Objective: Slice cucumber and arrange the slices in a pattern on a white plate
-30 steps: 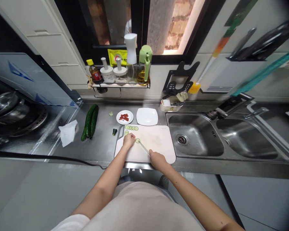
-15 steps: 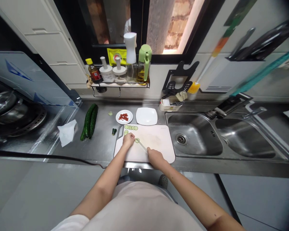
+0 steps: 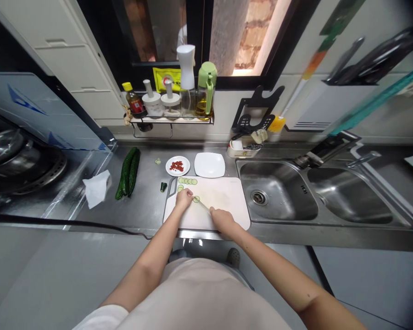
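My right hand (image 3: 223, 220) is wrapped around the handle of a knife (image 3: 204, 206), whose blade points left and away over the white cutting board (image 3: 223, 187). At the blade's tip is a thin round cucumber slice (image 3: 196, 199). My left hand (image 3: 184, 200) is closed, its fingertips pinched at the slice's left edge; part of the grip is hidden. Beyond it, a row of cucumber slices (image 3: 187, 181) lies along the board's far left edge, with another cucumber slice (image 3: 181, 188) just below the row.
Behind the board stand a small plate of red pieces (image 3: 177, 166) and a white square plate (image 3: 209, 165). Whole cucumbers (image 3: 127, 173), a cucumber end (image 3: 163, 187) and a paper towel (image 3: 96, 189) lie left. A double sink (image 3: 278, 192) is right; a seasoning rack (image 3: 172, 120) hangs above.
Very little differs: both hands, the knife and the slice keep nearly the same place. The whole view has shifted slightly.
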The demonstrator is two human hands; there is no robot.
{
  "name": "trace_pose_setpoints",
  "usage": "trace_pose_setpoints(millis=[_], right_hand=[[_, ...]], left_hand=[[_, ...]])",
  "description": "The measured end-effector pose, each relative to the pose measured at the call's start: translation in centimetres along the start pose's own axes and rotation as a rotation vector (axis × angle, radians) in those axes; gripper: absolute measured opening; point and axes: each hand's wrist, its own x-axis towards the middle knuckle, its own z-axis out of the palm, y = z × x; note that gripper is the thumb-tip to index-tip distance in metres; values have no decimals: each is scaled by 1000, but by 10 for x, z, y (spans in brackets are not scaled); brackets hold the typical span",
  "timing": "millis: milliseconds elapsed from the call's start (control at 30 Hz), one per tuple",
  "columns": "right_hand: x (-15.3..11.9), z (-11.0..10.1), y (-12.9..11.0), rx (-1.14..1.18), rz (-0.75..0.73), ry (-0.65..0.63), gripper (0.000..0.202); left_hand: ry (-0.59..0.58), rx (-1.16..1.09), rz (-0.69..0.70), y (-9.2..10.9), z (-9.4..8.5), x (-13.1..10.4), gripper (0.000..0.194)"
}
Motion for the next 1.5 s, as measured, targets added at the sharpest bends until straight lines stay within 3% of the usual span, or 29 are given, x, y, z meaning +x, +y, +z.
trace_pose_setpoints(millis=[467,833,1200,1500], right_hand=[[7,-11,11,-64,-41,-7,33],[-6,-1,20,-9,-22,-40,30],[3,-7,9,-25,-37,-2,30],[-6,-3,13,-60,-40,21,32]], left_hand=[[2,-6,4,2,-2,-3,13],[16,-3,3,1,-2,-3,13],[2,-9,-1,0,-1,-2,13],[16,-20,7,0,-1,-2,12]])
